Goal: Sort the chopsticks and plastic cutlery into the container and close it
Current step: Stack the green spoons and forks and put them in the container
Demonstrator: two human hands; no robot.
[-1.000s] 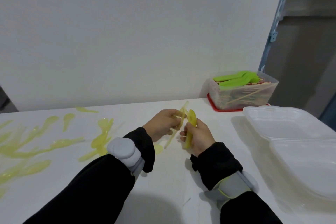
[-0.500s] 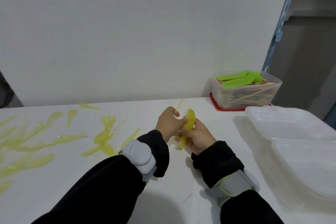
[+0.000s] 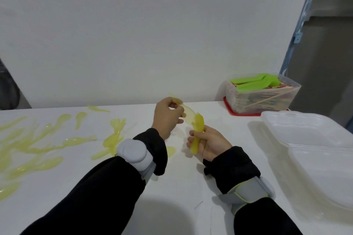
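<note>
My right hand [image 3: 210, 144] grips a stack of yellow plastic spoons [image 3: 197, 131] upright above the white table [image 3: 172, 206]. My left hand [image 3: 166, 118] pinches a single translucent yellow spoon [image 3: 188, 114] whose bowl touches the top of that stack. Several more yellow spoons and forks [image 3: 44, 143] lie scattered over the left of the table. At the back right, a clear container [image 3: 261, 97] on a red lid [image 3: 242, 113] holds green cutlery [image 3: 254, 82] and wooden chopsticks [image 3: 267, 99].
White foam clamshell boxes [image 3: 309, 143] are stacked along the right edge of the table. A plain wall stands behind the table, and a blue door frame [image 3: 299, 23] rises at the far right.
My left hand has lifted and drawn one spoon up and left, away from the stack in my right hand. The camera view has shifted slightly.
</note>
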